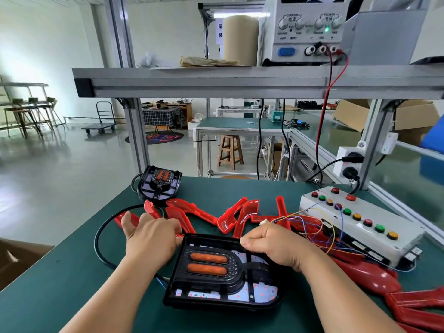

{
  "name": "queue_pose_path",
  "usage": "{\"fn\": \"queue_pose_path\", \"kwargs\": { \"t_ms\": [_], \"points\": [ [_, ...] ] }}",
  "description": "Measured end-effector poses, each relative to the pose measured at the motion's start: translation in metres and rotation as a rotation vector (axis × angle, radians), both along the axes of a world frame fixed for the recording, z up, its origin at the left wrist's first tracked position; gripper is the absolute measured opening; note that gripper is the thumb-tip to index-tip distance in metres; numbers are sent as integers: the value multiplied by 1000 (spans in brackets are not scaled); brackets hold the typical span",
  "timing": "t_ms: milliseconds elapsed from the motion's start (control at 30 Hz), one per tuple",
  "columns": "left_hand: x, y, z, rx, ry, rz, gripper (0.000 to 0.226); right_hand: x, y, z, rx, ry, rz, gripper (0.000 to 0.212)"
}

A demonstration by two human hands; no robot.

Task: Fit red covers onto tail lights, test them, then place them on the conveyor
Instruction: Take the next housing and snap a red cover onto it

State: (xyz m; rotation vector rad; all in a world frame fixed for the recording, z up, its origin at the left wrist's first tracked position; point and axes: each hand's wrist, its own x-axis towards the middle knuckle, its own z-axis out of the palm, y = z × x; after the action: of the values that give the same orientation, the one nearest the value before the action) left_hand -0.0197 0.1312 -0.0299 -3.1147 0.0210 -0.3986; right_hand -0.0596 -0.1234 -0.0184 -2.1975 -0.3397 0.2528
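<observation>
- Tail light (223, 272), a black housing with two orange lenses, lies flat on the green surface (60, 284) near its front edge, between the two hands and with no cover on it.
- Left hand (151, 239) lies palm-down just beyond the housing's far-left corner. Its thumb is spread wide to the left and its lightly bent fingers rest on a red cover (179, 217); their tips are hidden.
- Right hand (271, 246) sits on the housing's far-right rim with its fingers curled and the thumb against the rim. Whether it grips anything cannot be told.
- White connector (263, 222) shows just above the right knuckles, and thin coloured wires run from it toward the button box (360, 222) to the right.
- More red covers (230, 216) lie scattered beyond the tail light, and larger ones (374, 282) are piled on the right.
- Second tail light (159, 182) sits at the far-left corner of the surface, well apart from both hands, and a black cable (99, 236) loops nearby.
- Power supply (302, 30) stands on the shelf (216, 82) above.
</observation>
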Motion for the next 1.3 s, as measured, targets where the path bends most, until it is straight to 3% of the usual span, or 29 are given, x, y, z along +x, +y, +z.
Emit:
{"fn": "queue_pose_path", "kwargs": {
  "t_ms": [200, 267, 367, 433, 533, 600, 667, 733, 833, 967, 1033, 1133, 1200, 1300],
  "points": [
    [2, 3, 10, 10, 5, 5, 20, -1, -2, 1, -29, -27, -58, 52],
    [-2, 4, 15, -114, -92, -17, 3, 0, -2, 0, -31, -4, -113, 47],
    [-6, 6, 28, -341, -396, -130, 9, 2, -1, 0, -48, -8, -214, 39],
    [-13, 5, 41, -549, -559, -231, 6, 3, 0, -1, -5, 1, -255, 37],
    [-20, -4, 55, -970, -587, -280, 10, 6, 0, -3, 34, 7, -292, 35],
    [-23, -10, 60, -1474, -461, -327, 9, 8, 0, -4, 68, -21, -320, 35],
    [-26, -15, 60, -1920, -189, -400, 8, 9, 1, 0, 177, -17, -350, 39],
    [-29, -20, 54, -2123, 16, -384, 7, 9, 2, 5, 404, 23, -351, 45],
    [-30, -24, 44, -2191, 131, -316, 16, 5, 2, 14, 621, 60, -280, 51],
    [-30, -26, 40, -2215, 158, -281, 16, -4, 5, 20, 616, 62, -96, 49],
    [-28, -24, 38, -2175, 179, -264, 10, -7, 6, 21, 617, 49, -85, 38],
    [-26, -20, 36, -1987, 244, -217, 10, -9, 2, 21, 561, 19, -118, 16],
    [-24, -18, 31, -1815, 289, -230, 13, -9, -2, 20, 467, -18, -163, 17],
    [-19, -16, 21, -1388, 242, -279, 14, -14, -8, 22, 374, 5, -183, 13]
  ]
}}
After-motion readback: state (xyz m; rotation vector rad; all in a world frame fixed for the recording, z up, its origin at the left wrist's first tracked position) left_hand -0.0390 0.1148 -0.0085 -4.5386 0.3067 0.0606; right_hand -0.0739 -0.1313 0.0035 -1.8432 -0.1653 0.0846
